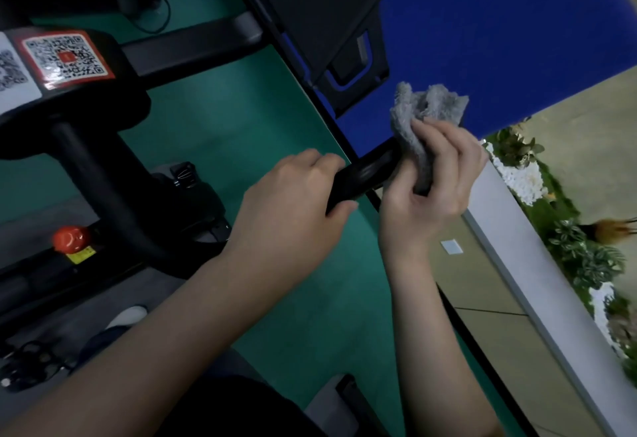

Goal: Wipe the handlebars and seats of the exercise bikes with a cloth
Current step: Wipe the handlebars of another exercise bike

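A black handlebar grip (pixel 367 171) of the exercise bike juts up and to the right in the middle of the view. My left hand (pixel 293 199) curls round its lower part. My right hand (pixel 431 178) holds a grey cloth (pixel 418 116) wrapped against the grip's upper end; the cloth's loose part sticks up above my fingers. The tip of the grip is hidden under the cloth. The bike's black console (pixel 69 68) with QR-code stickers sits at the upper left, on a thick curved black stem (pixel 103 181).
A red knob (pixel 70 238) with a yellow label sits on the bike frame at the left. Beyond lie the green floor (pixel 241 119), a black machine (pixel 327 16) on a blue mat, and a white ledge (pixel 537 274) with plants to the right.
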Demonstrator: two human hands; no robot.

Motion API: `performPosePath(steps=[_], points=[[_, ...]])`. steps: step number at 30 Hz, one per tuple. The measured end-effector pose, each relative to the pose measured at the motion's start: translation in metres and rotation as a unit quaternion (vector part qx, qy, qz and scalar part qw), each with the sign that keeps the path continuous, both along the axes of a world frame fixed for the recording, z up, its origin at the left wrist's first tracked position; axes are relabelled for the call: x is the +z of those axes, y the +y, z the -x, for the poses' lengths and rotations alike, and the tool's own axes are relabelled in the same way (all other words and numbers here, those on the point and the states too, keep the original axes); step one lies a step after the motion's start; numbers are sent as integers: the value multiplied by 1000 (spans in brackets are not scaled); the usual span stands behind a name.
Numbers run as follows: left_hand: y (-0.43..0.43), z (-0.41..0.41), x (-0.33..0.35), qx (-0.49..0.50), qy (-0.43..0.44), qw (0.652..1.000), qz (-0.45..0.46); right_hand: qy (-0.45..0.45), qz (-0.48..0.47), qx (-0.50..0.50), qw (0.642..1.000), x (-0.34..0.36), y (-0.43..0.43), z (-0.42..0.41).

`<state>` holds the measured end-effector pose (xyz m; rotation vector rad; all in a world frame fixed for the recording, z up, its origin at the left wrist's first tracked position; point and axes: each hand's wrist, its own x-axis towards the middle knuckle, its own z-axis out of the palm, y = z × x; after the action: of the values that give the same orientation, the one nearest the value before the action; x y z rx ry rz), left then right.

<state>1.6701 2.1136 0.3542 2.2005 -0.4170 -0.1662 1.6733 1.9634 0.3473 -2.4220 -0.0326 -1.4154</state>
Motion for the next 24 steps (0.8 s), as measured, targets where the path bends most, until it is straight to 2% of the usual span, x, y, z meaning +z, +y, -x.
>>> performPosePath(steps=[5,11,19,24], points=[[-6,-1,2,4,-2,1000,1,3,-34,1,999,-4,8,5],[-7,-2,1,7,2,1000,5,-8,-69,-6,998,26,-8,-15],[-7,-3,-2,4,2,1000,10,51,-66,11,996,31,-14,-3],[-8,-4,0,6,2,1000,13,171,-142,40,974,63,-31,-21]])
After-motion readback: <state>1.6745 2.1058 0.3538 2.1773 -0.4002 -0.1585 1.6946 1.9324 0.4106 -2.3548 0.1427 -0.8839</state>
